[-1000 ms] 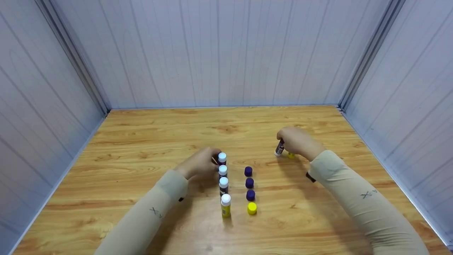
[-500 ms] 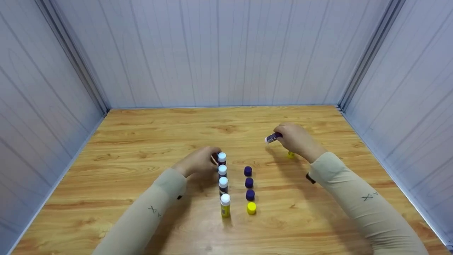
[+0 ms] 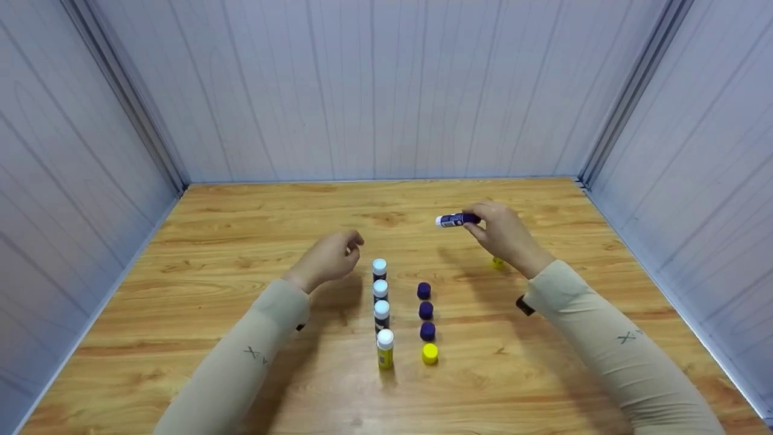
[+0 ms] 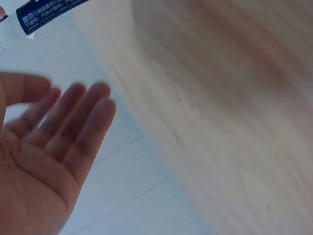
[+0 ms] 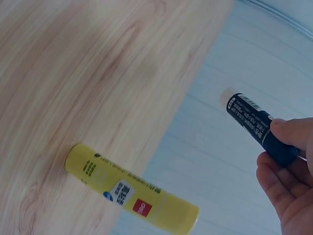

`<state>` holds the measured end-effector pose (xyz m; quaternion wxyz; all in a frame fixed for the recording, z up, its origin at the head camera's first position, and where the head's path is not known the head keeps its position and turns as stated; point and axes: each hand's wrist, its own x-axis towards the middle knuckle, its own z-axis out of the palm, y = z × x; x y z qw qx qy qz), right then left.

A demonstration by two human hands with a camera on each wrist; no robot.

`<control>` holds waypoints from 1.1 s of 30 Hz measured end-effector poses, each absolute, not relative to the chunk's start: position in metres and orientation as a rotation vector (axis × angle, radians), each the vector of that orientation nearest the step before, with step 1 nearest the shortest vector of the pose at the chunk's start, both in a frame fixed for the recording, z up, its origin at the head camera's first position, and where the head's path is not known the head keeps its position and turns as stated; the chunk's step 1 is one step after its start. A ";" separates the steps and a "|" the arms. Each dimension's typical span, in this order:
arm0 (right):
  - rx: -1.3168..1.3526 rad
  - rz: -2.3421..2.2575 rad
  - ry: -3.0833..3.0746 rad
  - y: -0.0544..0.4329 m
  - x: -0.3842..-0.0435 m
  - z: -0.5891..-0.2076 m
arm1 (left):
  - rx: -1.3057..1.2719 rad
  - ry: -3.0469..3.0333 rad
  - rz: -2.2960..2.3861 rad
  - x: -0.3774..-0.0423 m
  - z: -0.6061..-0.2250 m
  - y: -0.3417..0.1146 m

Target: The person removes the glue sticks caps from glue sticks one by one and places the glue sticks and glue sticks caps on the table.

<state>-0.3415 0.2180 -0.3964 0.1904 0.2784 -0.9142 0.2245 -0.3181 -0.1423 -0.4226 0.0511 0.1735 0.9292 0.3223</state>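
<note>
My right hand [image 3: 501, 235] pinches a dark blue glue stick [image 3: 451, 220] by its dark end, with thumb and fingers. Held nearly level above the table, the stick points its white end left. My left hand [image 3: 326, 261] hovers just left of a standing row, its fingers loosely extended and holding nothing in the left wrist view. Three dark glue sticks [image 3: 381, 315] with white tops and a yellow glue stick [image 3: 385, 356], also white-topped, make up that row. Below my right hand stands another yellow glue stick [image 5: 132, 188], mostly hidden by the hand in the head view.
To the right of the row, three dark purple caps [image 3: 426, 311] and a yellow cap [image 3: 430, 354] form a parallel line on the wooden table [image 3: 241, 223]. Pale panel walls [image 3: 374, 90] enclose the table at the back and both sides.
My right hand has lifted the dark blue glue stick and swung it from upright-leaning to level. The left hand has let go of the farthest dark stick and moved back and left.
</note>
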 end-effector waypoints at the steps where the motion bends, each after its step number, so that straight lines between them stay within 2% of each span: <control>1: 0.781 0.664 -2.557 0.217 -0.342 -0.397 | 0.514 2.856 0.991 -0.318 -0.420 -0.142; 6: 0.766 0.851 -2.504 0.210 -0.340 -0.397 | 0.481 2.975 1.026 -0.316 -0.406 -0.140; 15: 0.740 1.132 -2.439 0.197 -0.334 -0.398 | 0.627 3.178 0.838 -0.307 -0.380 -0.128; 33: 0.720 1.721 -2.368 0.172 -0.315 -0.391 | 0.902 3.410 0.192 -0.291 -0.371 -0.091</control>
